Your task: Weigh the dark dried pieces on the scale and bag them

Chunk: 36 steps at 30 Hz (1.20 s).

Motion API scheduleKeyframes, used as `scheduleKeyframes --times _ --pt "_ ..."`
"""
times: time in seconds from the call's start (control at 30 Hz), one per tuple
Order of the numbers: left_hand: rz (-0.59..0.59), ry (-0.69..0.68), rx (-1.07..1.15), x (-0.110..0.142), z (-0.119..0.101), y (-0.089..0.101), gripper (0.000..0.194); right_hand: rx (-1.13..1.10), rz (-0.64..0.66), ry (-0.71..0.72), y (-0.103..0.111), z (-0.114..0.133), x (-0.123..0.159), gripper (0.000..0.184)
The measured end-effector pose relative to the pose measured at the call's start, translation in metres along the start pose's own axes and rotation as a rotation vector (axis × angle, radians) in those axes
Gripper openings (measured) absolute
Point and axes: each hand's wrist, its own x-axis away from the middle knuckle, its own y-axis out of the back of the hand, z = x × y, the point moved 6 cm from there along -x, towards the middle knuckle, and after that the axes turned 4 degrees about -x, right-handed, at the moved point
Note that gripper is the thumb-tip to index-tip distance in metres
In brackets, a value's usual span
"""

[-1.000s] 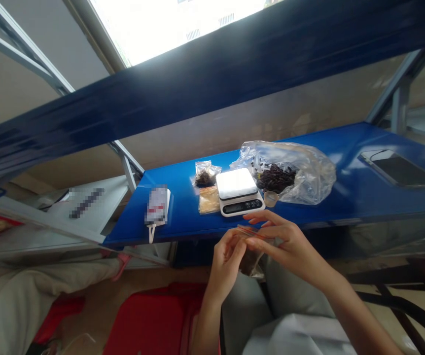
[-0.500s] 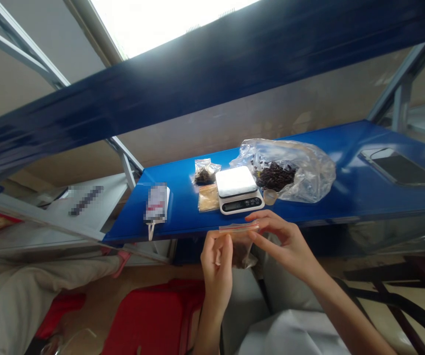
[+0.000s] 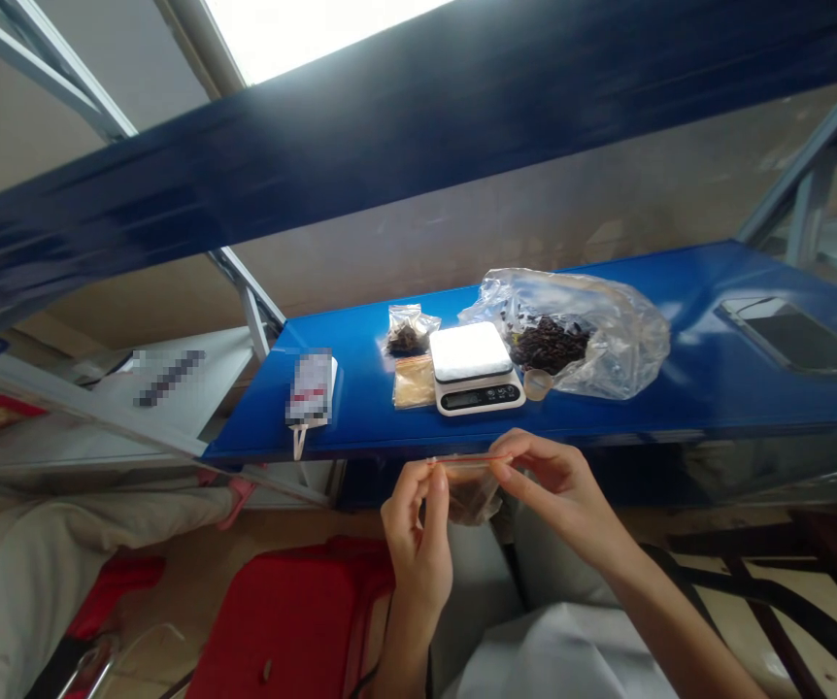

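Here, a thin, crinkled, see-through plastic zip bag (image 3: 471, 497) with a straight reddish strip hangs just off the near edge of the glossy blue tabletop (image 3: 364, 398), above the person's lap (image 3: 483, 578). The left hand (image 3: 418, 534) has its fingers pinched on one upper corner, the right hand (image 3: 560, 485) on the other. Beyond sits a boxy white scale (image 3: 475, 367) with a smooth, flat plate; beside it, a small translucent cup (image 3: 537, 384) and a large rumpled clear bag (image 3: 629, 340) holding dark, elongated pieces (image 3: 550, 345).
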Motion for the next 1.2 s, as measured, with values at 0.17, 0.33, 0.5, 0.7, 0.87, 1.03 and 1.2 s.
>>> scheduleKeyframes --times 0.17,0.33,0.5,0.7,0.87,1.03,1.2 --pt "-0.027 -0.039 -0.019 0.001 -0.006 0.001 0.018 0.037 0.011 0.052 -0.002 0.013 0.002 0.013" --pt "-0.034 -0.095 -0.035 0.001 -0.009 0.004 0.016 0.1 -0.021 0.086 -0.001 0.016 0.002 0.008" --pt "-0.014 -0.098 -0.069 -0.001 -0.004 0.01 0.011 0.059 -0.079 0.037 -0.001 0.008 0.002 0.008" --pt "-0.068 -0.021 0.005 -0.001 0.006 0.019 0.017 0.027 -0.163 0.015 -0.003 0.003 0.0 0.014" --pt "-0.12 0.026 0.039 0.0 0.012 0.025 0.015 0.065 -0.078 0.027 -0.011 0.006 0.0 0.016" --pt "-0.15 0.015 0.057 -0.001 0.01 0.032 0.014 0.107 -0.094 0.067 -0.016 0.008 0.001 0.014" --pt "-0.127 -0.06 0.084 0.0 0.003 0.038 0.009 0.065 -0.102 0.089 -0.023 0.009 0.001 0.009"
